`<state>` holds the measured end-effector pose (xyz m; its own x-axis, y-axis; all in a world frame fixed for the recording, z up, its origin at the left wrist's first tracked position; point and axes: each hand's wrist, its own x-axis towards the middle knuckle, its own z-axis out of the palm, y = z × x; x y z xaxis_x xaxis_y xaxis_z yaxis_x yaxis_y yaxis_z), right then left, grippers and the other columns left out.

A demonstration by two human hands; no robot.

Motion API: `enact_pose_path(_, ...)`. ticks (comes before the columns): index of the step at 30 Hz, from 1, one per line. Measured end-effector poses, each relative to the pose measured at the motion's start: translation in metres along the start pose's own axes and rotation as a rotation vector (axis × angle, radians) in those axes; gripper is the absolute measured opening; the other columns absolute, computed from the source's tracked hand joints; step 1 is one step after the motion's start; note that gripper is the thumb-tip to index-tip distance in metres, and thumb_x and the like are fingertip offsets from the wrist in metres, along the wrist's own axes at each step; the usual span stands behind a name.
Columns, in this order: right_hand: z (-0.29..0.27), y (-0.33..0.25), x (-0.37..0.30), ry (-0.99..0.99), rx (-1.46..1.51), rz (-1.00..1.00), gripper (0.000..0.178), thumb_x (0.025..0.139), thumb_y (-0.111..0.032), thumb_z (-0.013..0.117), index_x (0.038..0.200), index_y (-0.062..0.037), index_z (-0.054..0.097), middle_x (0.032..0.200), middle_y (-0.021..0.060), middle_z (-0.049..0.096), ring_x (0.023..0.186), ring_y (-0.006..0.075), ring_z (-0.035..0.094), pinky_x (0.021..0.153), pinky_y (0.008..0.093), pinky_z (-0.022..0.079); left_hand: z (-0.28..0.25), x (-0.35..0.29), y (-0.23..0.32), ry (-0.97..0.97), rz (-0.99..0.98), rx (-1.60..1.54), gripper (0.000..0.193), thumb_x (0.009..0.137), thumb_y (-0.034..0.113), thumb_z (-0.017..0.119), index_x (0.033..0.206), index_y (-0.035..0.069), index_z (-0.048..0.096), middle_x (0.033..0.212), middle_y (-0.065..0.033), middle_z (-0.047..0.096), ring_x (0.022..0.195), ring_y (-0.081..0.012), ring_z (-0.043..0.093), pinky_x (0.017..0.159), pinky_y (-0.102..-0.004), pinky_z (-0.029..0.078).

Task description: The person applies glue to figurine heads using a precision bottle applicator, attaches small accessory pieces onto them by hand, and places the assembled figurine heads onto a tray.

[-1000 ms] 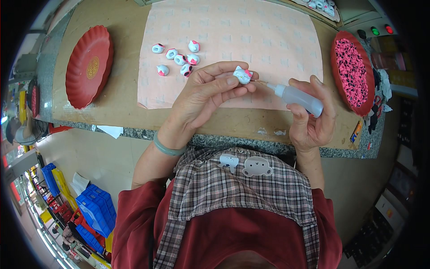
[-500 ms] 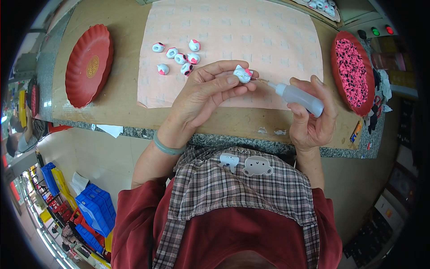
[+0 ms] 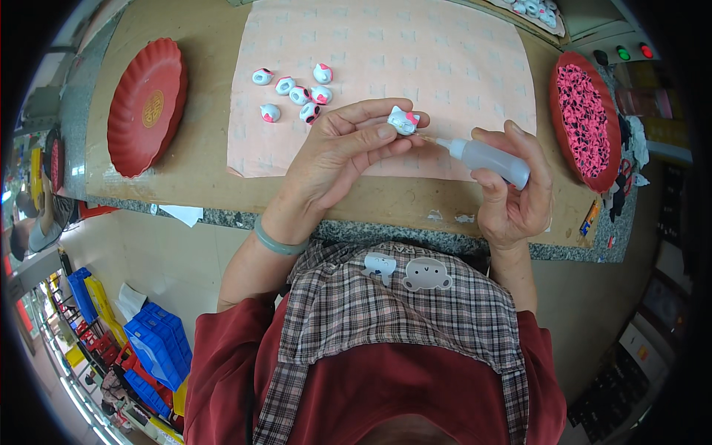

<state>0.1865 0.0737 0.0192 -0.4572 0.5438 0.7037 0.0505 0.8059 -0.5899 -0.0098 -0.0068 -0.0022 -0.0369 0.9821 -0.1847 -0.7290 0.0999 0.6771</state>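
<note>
Between the thumb and fingers of my left hand (image 3: 345,152) is a small white cat-head figure (image 3: 401,122) with a pink bow, its face turned up. My right hand (image 3: 517,196) grips a translucent squeeze bottle (image 3: 491,160) with a thin nozzle. The nozzle points left, its tip close to the figure's lower right side; whether it touches, I cannot tell. Several similar white and pink cat heads (image 3: 300,96) lie on the pink sheet (image 3: 445,59) beyond my left hand, some showing dark openings.
An oval red dish (image 3: 567,141) full of small pink and black pieces stands at the right. At the left is a scalloped red dish (image 3: 133,111). A small yellow tube (image 3: 590,217) lies near the right table edge. Blue crates (image 3: 158,345) stand on the floor at left.
My right hand has brought the bottle slightly left, its nozzle now nearer the figure's lower edge. My left hand has barely moved.
</note>
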Motion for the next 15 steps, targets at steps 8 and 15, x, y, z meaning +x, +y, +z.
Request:
enact_pose_path(8, 0.0, -0.0011, -0.006, 0.016, 0.043, 0.107, 0.045, 0.083, -0.017, 0.067, 0.117, 0.0059, 0.048, 0.102, 0.0201, 0.062, 0.081, 0.0272, 0.067, 0.068, 0.0324, 0.054, -0.0003, -0.0002, -0.0023, -0.013, -0.018, -0.023, 0.033, 0.089, 0.004, 0.055, 0.121, -0.004, 0.053, 0.115, -0.0239, 0.058, 0.1, -0.0251, 0.063, 0.088, -0.029, 0.053)
enact_pose_path(15, -0.0017, 0.0033, -0.0023, 0.039, 0.106, 0.146, 0.043, 0.084, -0.014, 0.067, 0.117, 0.0056, 0.048, 0.102, 0.0196, 0.062, 0.082, 0.0247, 0.066, 0.069, 0.0313, 0.054, 0.002, 0.0042, 0.0037, -0.014, 0.004, -0.024, 0.033, 0.089, 0.004, 0.054, 0.12, -0.005, 0.053, 0.115, -0.0234, 0.058, 0.1, -0.025, 0.062, 0.088, -0.029, 0.052)
